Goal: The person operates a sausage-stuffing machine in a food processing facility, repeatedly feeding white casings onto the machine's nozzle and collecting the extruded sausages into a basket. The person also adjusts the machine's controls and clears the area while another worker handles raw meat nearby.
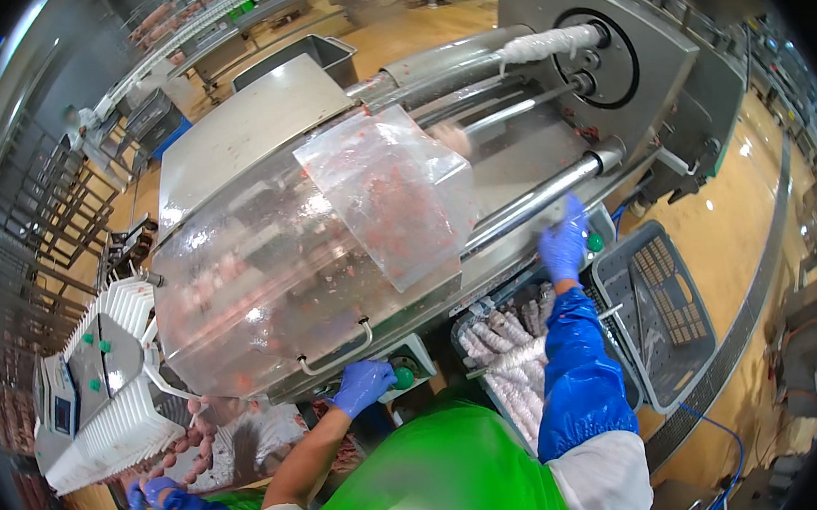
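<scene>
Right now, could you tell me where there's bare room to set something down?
The grey basket right of the right hand looks empty. The tray of casings is crowded; so is the spot by the left hand at the green knob.

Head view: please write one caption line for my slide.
Gloved left hand on a green button, right hand on a sausage machine's steel tube.

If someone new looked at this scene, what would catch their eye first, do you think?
Probably the big clear curved guard, smeared pink, over the steel machine at centre. Next, the blue-gloved left hand on a green knob below it, and the right hand reaching to the long steel tube, above a tray of white casings.
</scene>
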The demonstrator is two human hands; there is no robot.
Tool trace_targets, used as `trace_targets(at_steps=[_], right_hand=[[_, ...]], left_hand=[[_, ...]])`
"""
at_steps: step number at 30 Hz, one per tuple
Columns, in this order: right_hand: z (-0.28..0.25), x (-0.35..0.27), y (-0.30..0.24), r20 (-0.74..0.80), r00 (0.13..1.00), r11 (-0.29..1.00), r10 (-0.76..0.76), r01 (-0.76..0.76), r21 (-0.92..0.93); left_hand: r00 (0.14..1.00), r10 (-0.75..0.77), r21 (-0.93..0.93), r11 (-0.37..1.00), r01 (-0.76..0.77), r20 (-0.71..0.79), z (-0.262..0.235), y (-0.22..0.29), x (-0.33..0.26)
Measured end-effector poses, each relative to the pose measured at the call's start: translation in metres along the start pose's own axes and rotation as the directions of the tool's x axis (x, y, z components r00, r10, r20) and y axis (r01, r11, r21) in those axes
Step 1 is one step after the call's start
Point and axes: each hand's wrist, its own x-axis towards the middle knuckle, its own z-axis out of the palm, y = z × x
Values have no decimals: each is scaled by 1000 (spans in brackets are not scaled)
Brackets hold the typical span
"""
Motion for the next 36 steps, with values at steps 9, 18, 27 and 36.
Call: trace_targets(at_steps=[9,18,27,36], right_hand=[[67,1,105,405,590,683,698,-718,-130],[89,12,98,313,556,636,770,-708,-307],[112,5,118,171,586,609,792,-738,-290],[93,9,103,225,617,651,754,-655,-383]], left_hand=[[994,0,-2,1000,1,111,-6,1,6],[984,-40,-37,998,47,174,-11,8,7],[989,-60,-11,998,62,137,-10,7,7],[992,-59,-22,998,62,116,-7,4,5]])
